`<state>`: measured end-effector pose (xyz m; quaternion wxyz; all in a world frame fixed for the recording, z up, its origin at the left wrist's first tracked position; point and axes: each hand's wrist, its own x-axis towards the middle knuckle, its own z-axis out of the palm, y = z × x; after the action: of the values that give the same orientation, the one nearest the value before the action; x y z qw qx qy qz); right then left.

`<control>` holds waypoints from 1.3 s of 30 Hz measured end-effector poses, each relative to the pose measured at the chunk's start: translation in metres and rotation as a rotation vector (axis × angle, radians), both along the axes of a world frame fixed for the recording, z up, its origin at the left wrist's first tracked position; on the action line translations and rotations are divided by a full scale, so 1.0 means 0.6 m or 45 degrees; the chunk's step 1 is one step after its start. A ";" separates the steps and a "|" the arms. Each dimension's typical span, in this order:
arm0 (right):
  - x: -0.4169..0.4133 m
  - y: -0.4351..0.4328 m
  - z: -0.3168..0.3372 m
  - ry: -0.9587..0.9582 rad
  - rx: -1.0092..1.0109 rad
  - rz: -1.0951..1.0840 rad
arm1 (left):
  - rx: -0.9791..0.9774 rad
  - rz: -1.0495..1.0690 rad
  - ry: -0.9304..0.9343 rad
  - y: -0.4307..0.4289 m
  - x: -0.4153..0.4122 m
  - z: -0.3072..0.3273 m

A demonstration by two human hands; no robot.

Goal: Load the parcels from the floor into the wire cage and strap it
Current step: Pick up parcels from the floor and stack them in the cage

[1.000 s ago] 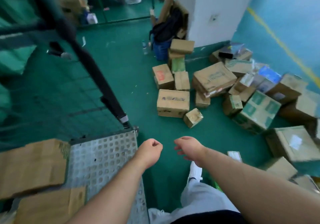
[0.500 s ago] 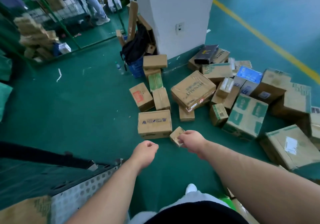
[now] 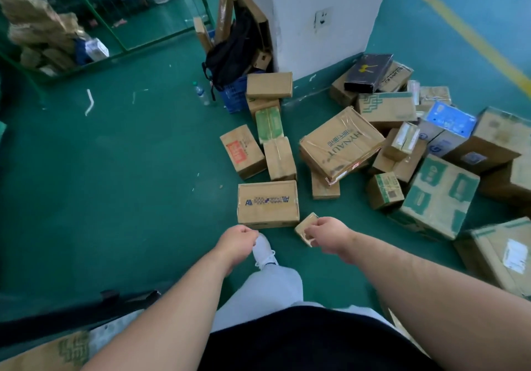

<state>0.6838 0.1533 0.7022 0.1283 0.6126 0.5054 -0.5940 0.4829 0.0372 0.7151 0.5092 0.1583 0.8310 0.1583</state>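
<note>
Several cardboard parcels lie piled on the green floor to my right, among them a taped HYNAUT box [image 3: 342, 143] and a green-printed box [image 3: 439, 195]. Nearest me are a flat printed box [image 3: 267, 204] and, just right of it, a small box [image 3: 305, 225]. My right hand [image 3: 327, 237] hovers in front of the small box with loosely curled fingers; I see no grip on it. My left hand [image 3: 237, 244] is a fist holding nothing, level with the flat box's near edge. The wire cage [image 3: 115, 327] shows only its corner at the bottom left, with a parcel [image 3: 46, 352] inside.
A white pillar [image 3: 310, 17] stands behind the pile, with a black backpack [image 3: 230, 51] and a blue crate [image 3: 234, 94] at its foot, and a water bottle [image 3: 202, 93] beside them. Another green wire cage [image 3: 115, 25] with stacked boxes is at the far left. My white shoe [image 3: 263, 251] steps forward.
I have turned away from the cage and moved toward the pile. The cage slid to the bottom left corner. Both hands came nearer the flat box and the small box.
</note>
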 end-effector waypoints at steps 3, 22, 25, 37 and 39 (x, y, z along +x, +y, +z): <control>-0.048 0.056 -0.016 -0.089 0.023 -0.011 | -0.021 -0.024 -0.036 0.062 -0.074 -0.041; -0.208 0.272 -0.601 -0.387 -0.328 0.507 | -0.583 0.221 -0.096 0.167 -0.255 -0.611; -0.252 0.312 -0.739 -0.441 -0.221 0.736 | -0.518 0.267 0.037 0.216 -0.268 -0.760; -0.286 0.361 -0.904 -0.214 -0.446 -0.334 | -0.189 0.692 -0.249 0.311 -0.381 -0.920; -0.279 0.356 -0.867 -0.135 -0.486 -0.464 | -0.157 0.808 -0.284 0.306 -0.376 -0.863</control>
<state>0.5166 0.3672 0.1820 0.1589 0.6883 0.2581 -0.6591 0.2572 0.2209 0.1976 0.5308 -0.1575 0.7861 0.2746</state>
